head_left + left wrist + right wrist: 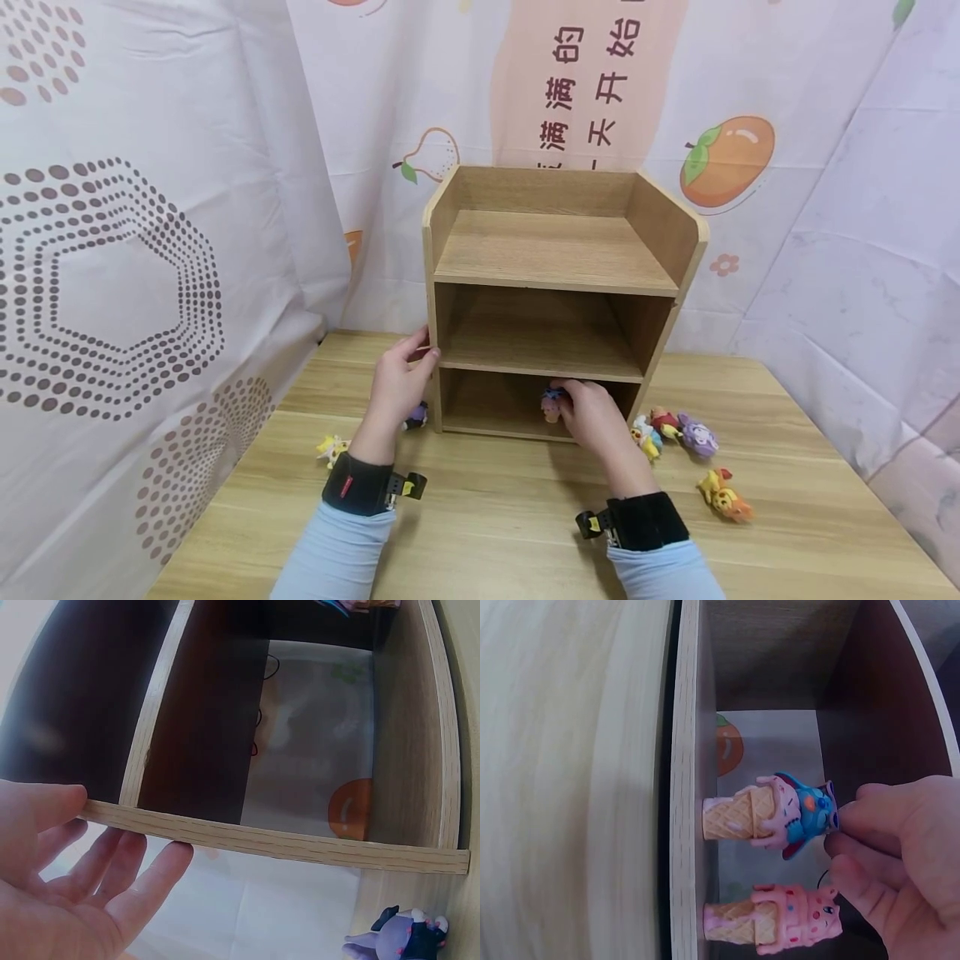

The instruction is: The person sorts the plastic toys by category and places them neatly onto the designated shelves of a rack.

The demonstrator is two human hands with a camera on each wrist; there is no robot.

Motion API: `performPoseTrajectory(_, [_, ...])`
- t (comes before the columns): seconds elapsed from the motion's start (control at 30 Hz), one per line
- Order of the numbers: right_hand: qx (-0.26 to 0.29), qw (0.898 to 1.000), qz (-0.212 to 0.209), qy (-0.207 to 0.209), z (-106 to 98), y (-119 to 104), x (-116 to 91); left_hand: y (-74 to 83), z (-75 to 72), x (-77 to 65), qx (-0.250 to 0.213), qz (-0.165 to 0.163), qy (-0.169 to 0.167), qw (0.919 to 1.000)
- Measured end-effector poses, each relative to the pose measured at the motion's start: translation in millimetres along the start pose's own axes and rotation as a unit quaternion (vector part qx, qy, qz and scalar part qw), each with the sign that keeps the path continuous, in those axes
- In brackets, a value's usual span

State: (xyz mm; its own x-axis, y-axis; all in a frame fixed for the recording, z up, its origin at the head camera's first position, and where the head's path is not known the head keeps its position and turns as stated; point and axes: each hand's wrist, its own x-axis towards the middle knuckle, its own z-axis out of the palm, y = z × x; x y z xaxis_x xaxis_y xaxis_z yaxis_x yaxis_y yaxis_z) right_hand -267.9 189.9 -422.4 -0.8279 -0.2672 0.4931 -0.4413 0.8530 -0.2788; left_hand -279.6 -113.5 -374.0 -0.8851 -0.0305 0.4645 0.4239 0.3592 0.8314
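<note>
A wooden shelf unit (555, 283) stands on the table. At its left side panel (277, 849), the left hand (401, 375) has its thumb on the front edge and its fingers along the outer face. In the bottom compartment, a blue-eared ice-cream-cone figurine (772, 814) stands upright on the board. The right hand (892, 855) touches the top of its head with fingertips, the thumb apart from it. Close beside it stands a pink ice-cream-cone figurine (776, 919), hidden by the right hand in the head view.
Right of the shelf lie a purple figurine (699, 436), a red-and-yellow figurine (665, 422), a white-and-blue figurine (645, 437) and yellow-orange figurines (727, 500). On the left are a yellow figurine (332, 450) and a purple-and-black figurine (397, 937). A printed curtain (360, 100) hangs behind.
</note>
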Motion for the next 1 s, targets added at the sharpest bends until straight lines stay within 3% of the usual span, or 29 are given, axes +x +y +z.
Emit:
performPoseTrajectory(0.57, [-0.03,0.995,-0.094,0.034,-9,12,-16,-2.8,0.4,-0.2,-0.01,-0.006,-0.002,0.9999])
performPoseTrajectory(0.83, [-0.021,0.99,-0.139,0.014,-29,16,-23,-0.7,0.2,0.5,-0.003,-0.008,0.0,1.0])
performPoseTrajectory(1.0, [-0.013,0.989,-0.145,0.005,-48,15,-26,-1.7,1.0,0.6,-0.005,-0.004,-0.001,1.0])
